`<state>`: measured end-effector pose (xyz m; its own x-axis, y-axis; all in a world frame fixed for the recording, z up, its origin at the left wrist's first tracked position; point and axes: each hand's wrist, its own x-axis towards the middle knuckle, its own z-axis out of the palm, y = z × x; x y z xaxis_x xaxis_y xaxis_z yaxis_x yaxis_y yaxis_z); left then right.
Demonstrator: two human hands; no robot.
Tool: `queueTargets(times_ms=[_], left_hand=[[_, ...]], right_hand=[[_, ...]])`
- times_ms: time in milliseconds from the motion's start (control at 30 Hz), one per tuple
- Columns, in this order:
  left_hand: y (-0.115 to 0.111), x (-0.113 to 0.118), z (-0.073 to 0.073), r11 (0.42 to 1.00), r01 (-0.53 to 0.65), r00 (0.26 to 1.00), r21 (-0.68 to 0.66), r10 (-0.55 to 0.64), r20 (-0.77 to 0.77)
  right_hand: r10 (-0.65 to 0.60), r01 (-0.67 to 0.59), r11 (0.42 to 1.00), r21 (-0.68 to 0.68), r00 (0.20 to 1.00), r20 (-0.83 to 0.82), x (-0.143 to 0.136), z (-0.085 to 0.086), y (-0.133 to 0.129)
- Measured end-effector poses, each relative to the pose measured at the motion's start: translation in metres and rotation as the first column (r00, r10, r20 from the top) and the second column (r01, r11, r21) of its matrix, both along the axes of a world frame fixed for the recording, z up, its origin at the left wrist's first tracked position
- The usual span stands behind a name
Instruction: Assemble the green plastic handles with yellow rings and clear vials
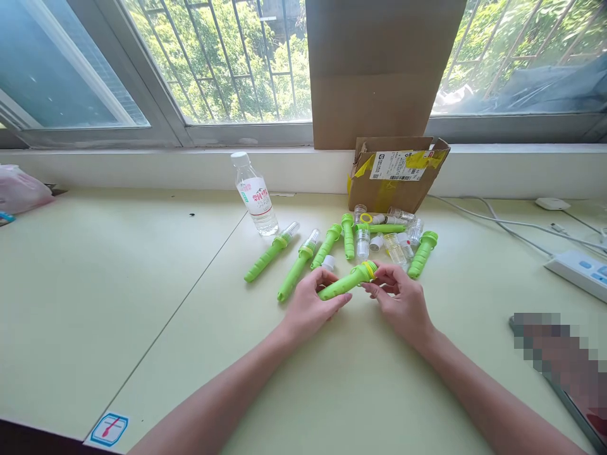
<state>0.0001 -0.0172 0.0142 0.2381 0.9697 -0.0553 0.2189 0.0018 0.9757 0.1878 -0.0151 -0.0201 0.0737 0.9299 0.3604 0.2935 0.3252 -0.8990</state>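
My left hand (308, 303) is closed around a green ribbed plastic tube handle (342, 287), which lies tilted with its wider collar up to the right. A thin yellow ring (370, 269) sits at that collar. Fingers of my right hand (402, 302) pinch at the ring; their tips are partly hidden. Just beyond are more green tube handles (327, 245), some bare. Two of them, including one at the left (265, 258), carry clear ribbed tips. Clear plastic caps (363, 242) and small white caps (328, 261) lie loose among them.
A water bottle (258, 201) stands behind the handles. An opened cardboard box (393, 189) is against the wall, with a cardboard sheet (379, 69) above it. At the right are cables, a white power strip (581, 272) and a blurred phone-like slab (554, 366). A pink bag (21, 189) lies far left.
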Motion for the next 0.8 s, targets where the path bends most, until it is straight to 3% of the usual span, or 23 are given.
queueTargets(times_ms=[167,800], left_hand=[[0.0012,-0.0007,-0.0036,0.996,-0.063,0.997,0.057,0.066,-0.051],[0.0036,-0.0019,0.0045,0.987,-0.042,0.996,-0.157,0.054,0.074]], right_hand=[[0.032,-0.032,0.999,0.009,0.999,-0.004,0.0005,0.0018,0.0004],[-0.029,0.025,0.995,0.099,0.999,0.046,-0.0008,0.0021,-0.0013]])
